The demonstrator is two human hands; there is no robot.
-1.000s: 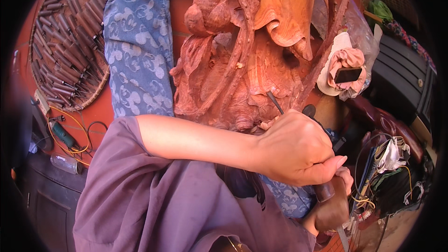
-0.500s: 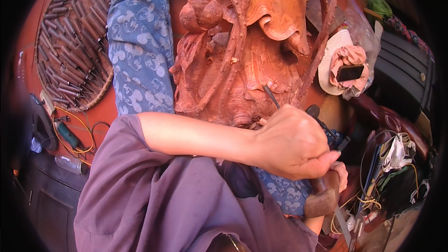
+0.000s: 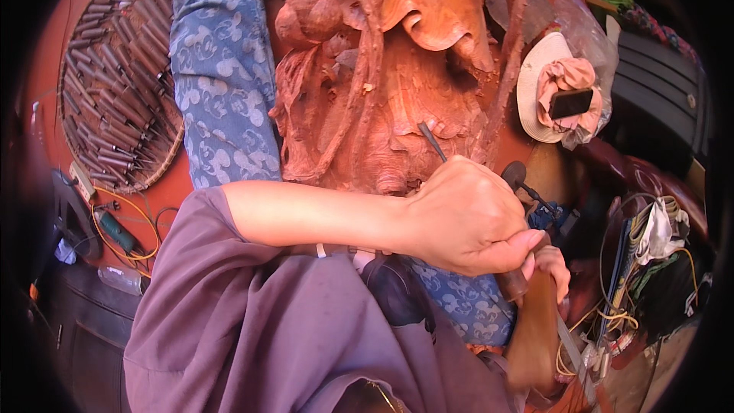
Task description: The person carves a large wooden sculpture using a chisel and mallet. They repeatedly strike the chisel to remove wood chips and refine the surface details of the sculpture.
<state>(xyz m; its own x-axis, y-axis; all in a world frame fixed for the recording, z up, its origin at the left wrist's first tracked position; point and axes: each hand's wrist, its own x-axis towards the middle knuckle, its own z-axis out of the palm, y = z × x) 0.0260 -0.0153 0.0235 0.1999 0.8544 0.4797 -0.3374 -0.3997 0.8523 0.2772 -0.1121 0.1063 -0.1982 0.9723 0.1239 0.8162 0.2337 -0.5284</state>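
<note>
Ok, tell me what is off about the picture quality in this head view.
Head view: heavy fisheye bend with black vignette corners; a warm reddish cast over the wood carving; the wooden mallet in the right hand is blurred; the left hand and chisel stay fairly sharp.

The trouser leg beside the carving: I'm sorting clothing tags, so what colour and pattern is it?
The trouser leg is blue with a pale repeating print, in the head view.

Person's wearing a loose purple short-sleeve top (image 3: 252, 321), sleeve ending abt the elbow; forearms bare. Legs are showing blue trousers (image 3: 222, 69) w/ pale printed pattern.
</note>
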